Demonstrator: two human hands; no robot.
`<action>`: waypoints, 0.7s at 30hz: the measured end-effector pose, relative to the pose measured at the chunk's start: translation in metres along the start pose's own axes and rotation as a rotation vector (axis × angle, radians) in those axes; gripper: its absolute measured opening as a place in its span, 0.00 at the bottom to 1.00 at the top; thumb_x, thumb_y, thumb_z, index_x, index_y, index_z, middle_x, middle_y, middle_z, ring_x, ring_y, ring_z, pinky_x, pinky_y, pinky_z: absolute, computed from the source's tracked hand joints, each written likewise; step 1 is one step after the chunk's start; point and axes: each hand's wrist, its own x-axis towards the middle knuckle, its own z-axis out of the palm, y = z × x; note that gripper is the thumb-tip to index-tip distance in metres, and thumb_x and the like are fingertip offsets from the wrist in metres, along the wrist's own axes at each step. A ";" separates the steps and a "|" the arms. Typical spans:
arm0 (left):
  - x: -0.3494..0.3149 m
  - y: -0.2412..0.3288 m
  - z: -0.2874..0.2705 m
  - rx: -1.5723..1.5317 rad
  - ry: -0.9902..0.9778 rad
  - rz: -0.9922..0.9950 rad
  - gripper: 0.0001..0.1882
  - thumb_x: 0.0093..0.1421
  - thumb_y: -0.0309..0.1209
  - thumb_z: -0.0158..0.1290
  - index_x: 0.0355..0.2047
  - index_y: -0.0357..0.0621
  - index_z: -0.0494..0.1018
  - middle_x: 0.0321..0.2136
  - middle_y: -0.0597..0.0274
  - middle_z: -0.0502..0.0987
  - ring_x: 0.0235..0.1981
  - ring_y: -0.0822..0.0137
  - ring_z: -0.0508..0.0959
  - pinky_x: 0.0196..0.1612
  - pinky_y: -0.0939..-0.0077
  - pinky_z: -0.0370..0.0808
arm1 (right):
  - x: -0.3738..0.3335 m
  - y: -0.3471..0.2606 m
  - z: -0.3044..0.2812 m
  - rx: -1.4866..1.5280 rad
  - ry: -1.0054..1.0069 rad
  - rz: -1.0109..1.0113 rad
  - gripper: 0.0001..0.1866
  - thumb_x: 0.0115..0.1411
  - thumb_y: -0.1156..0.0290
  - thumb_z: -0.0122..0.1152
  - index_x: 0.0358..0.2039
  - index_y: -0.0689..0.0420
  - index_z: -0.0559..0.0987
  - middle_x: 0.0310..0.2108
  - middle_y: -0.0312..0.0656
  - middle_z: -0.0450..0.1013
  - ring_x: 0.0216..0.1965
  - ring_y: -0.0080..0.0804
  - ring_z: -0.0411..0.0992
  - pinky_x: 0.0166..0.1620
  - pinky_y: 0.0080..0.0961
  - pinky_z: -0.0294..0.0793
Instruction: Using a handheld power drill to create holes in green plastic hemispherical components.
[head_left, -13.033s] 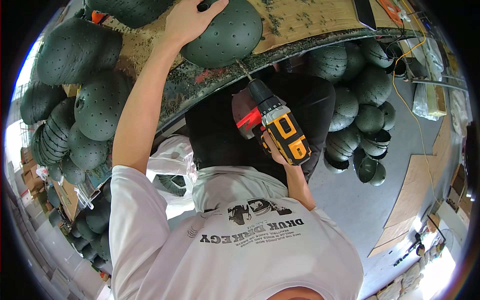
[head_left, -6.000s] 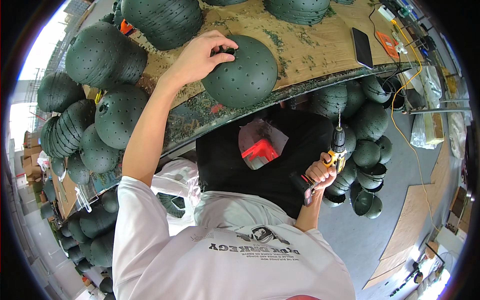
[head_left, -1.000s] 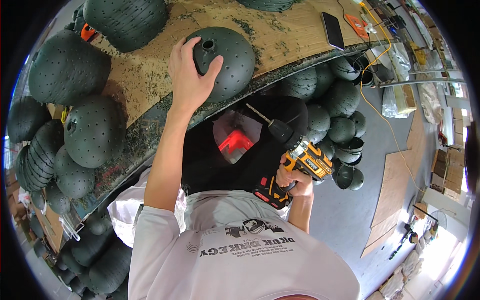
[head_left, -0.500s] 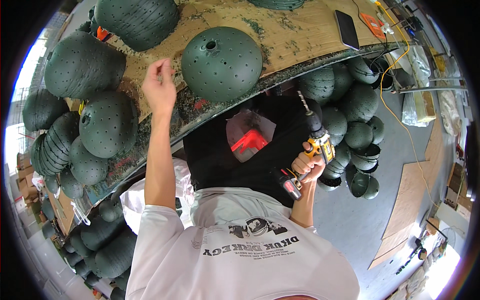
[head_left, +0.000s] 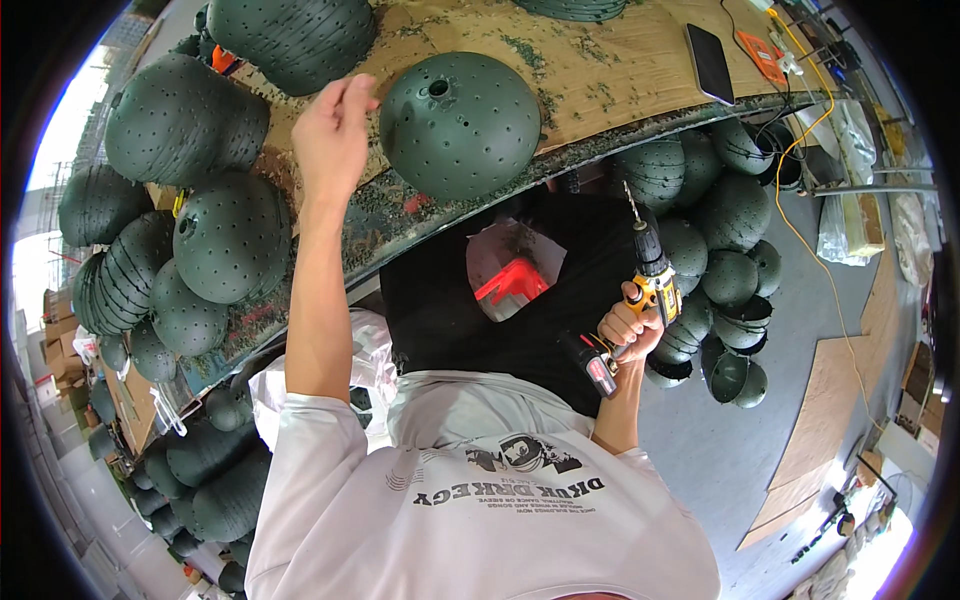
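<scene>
A dark green plastic dome (head_left: 470, 140) pierced with small holes rests on the bench near its front edge, its larger round opening facing up. Just left of it hovers my left hand (head_left: 333, 140), fingers loosely bent and slightly apart, with nothing visible in them. It appears not to touch the dome. Low on the right, away from the bench, my right hand (head_left: 628, 328) is wrapped round the grip of a yellow and black cordless drill (head_left: 652, 262). The drill's bit points up and away from me, touching nothing.
Stacks of green domes (head_left: 165, 125) crowd the bench's left side. More nested domes (head_left: 728, 215) stand below the bench at right. Green shavings litter the cardboard bench cover (head_left: 610, 75). A phone (head_left: 710, 65) lies near the edge; a yellow cord (head_left: 790, 200) trails down.
My left hand has moved farther over the bench, up beside the dome. The drill stays in my right hand much as before. The whole view has shifted slightly.
</scene>
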 end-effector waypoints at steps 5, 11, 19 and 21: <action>0.001 0.007 0.025 0.293 -0.119 0.450 0.14 0.64 0.38 0.60 0.45 0.43 0.80 0.45 0.57 0.79 0.49 0.61 0.77 0.53 0.67 0.72 | -0.002 -0.002 -0.001 -0.010 0.025 -0.013 0.21 0.53 0.75 0.50 0.49 0.59 0.67 0.16 0.30 0.57 0.16 0.22 0.57 0.24 0.24 0.61; 0.007 0.002 0.030 0.230 -0.202 0.465 0.14 0.61 0.36 0.61 0.45 0.44 0.79 0.47 0.59 0.79 0.53 0.55 0.76 0.56 0.64 0.71 | -0.004 -0.004 -0.003 -0.015 0.012 -0.005 0.21 0.53 0.75 0.50 0.50 0.60 0.68 0.16 0.30 0.57 0.16 0.21 0.57 0.24 0.23 0.61; 0.016 0.004 0.020 0.259 -0.227 0.547 0.12 0.63 0.33 0.58 0.46 0.43 0.79 0.48 0.60 0.79 0.53 0.56 0.76 0.56 0.65 0.71 | -0.004 -0.005 -0.003 0.003 -0.010 -0.011 0.20 0.53 0.75 0.51 0.49 0.59 0.67 0.16 0.31 0.59 0.16 0.21 0.58 0.24 0.23 0.61; 0.019 0.001 0.021 0.258 -0.235 0.538 0.12 0.64 0.33 0.58 0.46 0.43 0.79 0.48 0.60 0.79 0.52 0.56 0.76 0.56 0.65 0.72 | -0.003 -0.005 -0.003 0.001 -0.006 -0.006 0.20 0.53 0.75 0.51 0.49 0.59 0.67 0.16 0.31 0.59 0.16 0.21 0.58 0.23 0.23 0.61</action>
